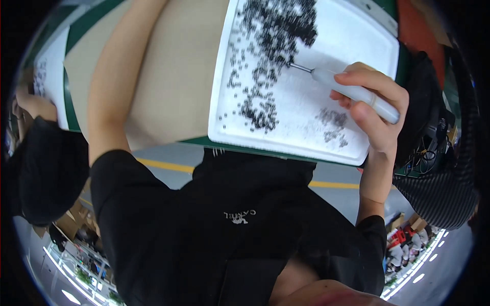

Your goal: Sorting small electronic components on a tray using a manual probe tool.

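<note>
My right hand (377, 99) is wrapped round a white-handled tool (352, 93), its metal tip at the small dark pieces (286, 25) in the white tray (306, 109) on my worktop (178, 66). I'd judge this only partway — some pieces lie spread out, but a dense far heap is left. My left hand is out of sight — I can't tell its state.
</note>
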Demonstrator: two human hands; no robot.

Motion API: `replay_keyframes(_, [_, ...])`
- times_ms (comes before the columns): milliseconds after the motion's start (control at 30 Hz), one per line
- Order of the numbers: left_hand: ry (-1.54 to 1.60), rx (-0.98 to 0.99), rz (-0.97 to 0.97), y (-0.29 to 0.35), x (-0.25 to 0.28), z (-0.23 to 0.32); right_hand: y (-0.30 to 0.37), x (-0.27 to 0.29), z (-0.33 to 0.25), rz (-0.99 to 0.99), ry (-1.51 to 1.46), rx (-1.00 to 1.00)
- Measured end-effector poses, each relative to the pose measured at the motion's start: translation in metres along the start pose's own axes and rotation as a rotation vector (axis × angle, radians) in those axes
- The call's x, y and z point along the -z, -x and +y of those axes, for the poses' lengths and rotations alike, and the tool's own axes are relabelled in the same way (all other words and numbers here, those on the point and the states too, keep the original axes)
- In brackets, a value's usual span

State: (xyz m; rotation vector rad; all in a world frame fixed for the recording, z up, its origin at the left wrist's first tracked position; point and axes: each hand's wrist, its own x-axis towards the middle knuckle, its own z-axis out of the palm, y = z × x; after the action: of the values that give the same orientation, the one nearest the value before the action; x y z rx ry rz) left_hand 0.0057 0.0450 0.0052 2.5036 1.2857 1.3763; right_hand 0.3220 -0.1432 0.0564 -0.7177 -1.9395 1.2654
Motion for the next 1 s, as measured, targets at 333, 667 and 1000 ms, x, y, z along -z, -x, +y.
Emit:
replay_keyframes(333, [1.478,0.708,0.012,-0.012,0.007,0.035,0.011,-0.007,-0.005,0.445,-0.018,-0.028])
replay_keyframes(667, [1.376,1.059,-0.257,-0.006,0.007,0.171,0.011,-0.001,-0.009,0.572,0.412,0.120])
replay_keyframes(1000, [1.343,0.961,-0.240,0.003,0.003,0.182,0.014,-0.006,-0.004,0.565,0.387,0.068])
